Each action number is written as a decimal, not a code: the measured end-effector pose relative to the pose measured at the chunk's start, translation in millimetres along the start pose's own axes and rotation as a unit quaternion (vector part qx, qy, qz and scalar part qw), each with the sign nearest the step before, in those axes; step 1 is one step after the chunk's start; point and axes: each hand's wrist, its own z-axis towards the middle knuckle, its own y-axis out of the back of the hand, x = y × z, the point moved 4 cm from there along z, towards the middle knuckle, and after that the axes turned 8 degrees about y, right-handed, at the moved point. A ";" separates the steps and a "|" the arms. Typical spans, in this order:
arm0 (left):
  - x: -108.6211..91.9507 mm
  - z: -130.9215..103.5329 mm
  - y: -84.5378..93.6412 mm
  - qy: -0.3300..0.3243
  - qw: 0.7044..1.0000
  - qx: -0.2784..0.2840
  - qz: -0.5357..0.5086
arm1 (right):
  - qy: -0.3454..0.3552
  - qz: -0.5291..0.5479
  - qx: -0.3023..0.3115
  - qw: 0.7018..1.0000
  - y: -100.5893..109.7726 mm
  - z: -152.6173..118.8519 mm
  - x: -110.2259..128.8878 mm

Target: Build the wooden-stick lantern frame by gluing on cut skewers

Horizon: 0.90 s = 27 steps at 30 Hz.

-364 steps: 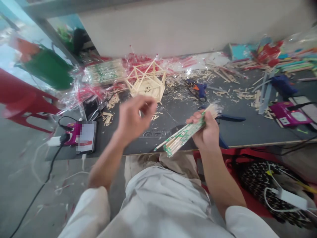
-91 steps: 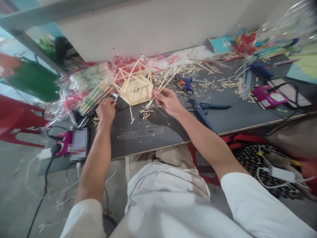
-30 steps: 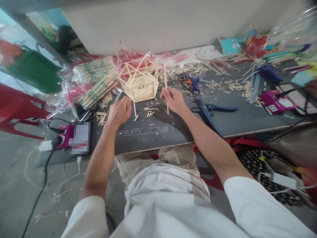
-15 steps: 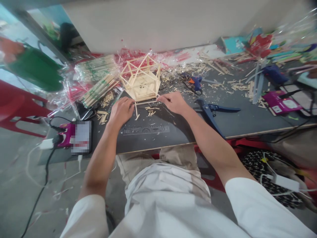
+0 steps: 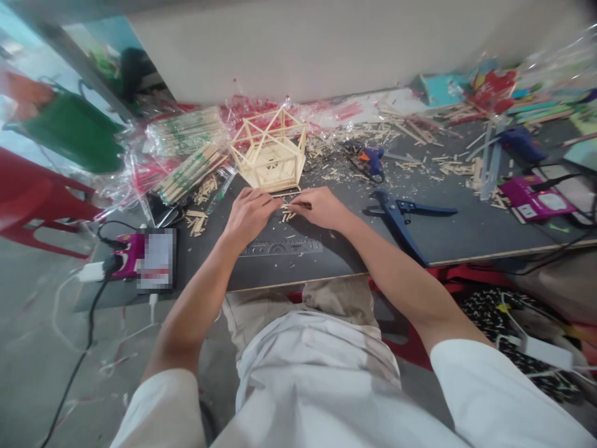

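A model frame of thin pale wooden sticks (image 5: 270, 155), with a many-sided base, stands on the dark table just beyond my hands. My left hand (image 5: 254, 213) is low in front of it, fingers bent and pressed together; what they hold is hidden. My right hand (image 5: 319, 208) is pinched around a small thin wooden stick (image 5: 286, 202), whose pale end shows between the two hands' fingertips. Short cut sticks (image 5: 288, 216) lie beneath the fingers. A clear plastic ruler (image 5: 280, 247) lies nearer the table edge.
Blue cutting pliers (image 5: 401, 214) rest right of my right hand. Behind them lies a blue glue gun (image 5: 372, 158) among stick scraps. Bundled sticks (image 5: 191, 174) lie at left, near a phone (image 5: 156, 261) and a purple power strip (image 5: 125, 255). Another purple strip (image 5: 536, 199) is at right.
My hands have come together in front of the model; the left moved right and the right shifted slightly inward. Earlier they were apart, at the ends of a stick along its front edge.
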 end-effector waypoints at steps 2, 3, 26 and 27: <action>-1.2 0.0 -2.7 -0.009 1.000 0.008 0.014 | -0.005 -0.002 -0.013 1.000 0.4 1.3 2.3; 0.6 -0.2 -2.5 -0.004 1.000 0.005 0.016 | -0.007 -0.013 -0.026 1.000 4.1 1.4 1.5; 70.6 -8.1 8.6 0.194 0.927 -0.186 -0.263 | -0.470 -0.206 -0.306 0.802 112.3 -66.3 -139.8; 73.2 -7.3 8.6 0.201 0.920 -0.194 -0.274 | -0.466 -0.205 -0.318 0.800 113.9 -67.8 -140.9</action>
